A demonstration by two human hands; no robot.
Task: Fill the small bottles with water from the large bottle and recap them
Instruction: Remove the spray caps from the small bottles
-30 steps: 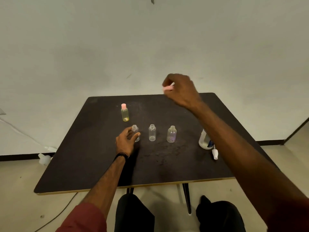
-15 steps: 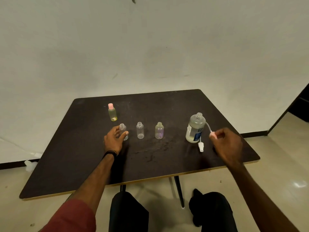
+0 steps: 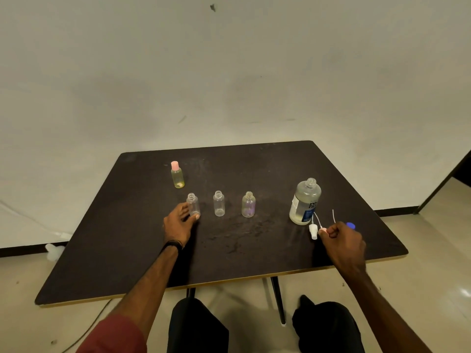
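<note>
Three small clear bottles stand uncapped in a row on the dark table. My left hand holds the left small bottle at its base. The middle bottle and right bottle stand free. A yellowish capped bottle with a pink cap stands behind them. The large bottle stands open at the right. My right hand pinches a pink spray cap with its thin tube beside a white spray cap lying on the table.
A blue cap lies behind my right hand near the table's right edge. A second thin white tube sticks up there. My knees are under the front edge. A white object and a cable lie on the floor at left.
My right hand came from the far side of the table down to the right, carrying the pink spray cap, and now has it at the table beside the white cap. Left hand unchanged.
</note>
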